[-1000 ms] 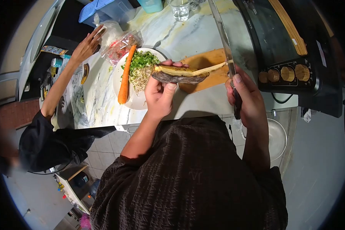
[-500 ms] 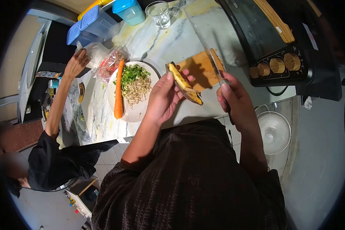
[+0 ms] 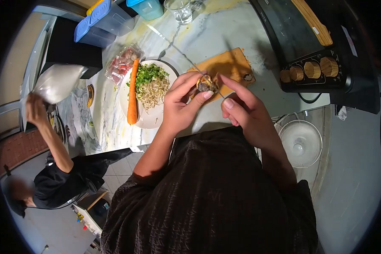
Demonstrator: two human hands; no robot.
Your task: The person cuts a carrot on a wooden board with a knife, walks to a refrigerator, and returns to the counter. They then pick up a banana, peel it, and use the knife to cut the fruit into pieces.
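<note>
My left hand is closed around a banana with dark, partly peeled skin, its end turned toward me. My right hand grips a knife, handle hidden in the fingers. From there the thin knife blade passes close by the banana and points up and left over the counter. The right index finger reaches toward the banana's end. Beneath both hands lies a wooden cutting board, with a small dark round piece near its right edge.
Left of my hands, a white plate bears a carrot, chopped greens and bean sprouts. Behind it sits a bag of red pieces. A glass and black oven stand farther off. Another person's hand holds a whitish bag.
My left hand has turned the banana end-on. My right hand has moved left, bringing the knife to the banana, its blade swung leftward. The other person's hand has lifted the bag away leftward.
</note>
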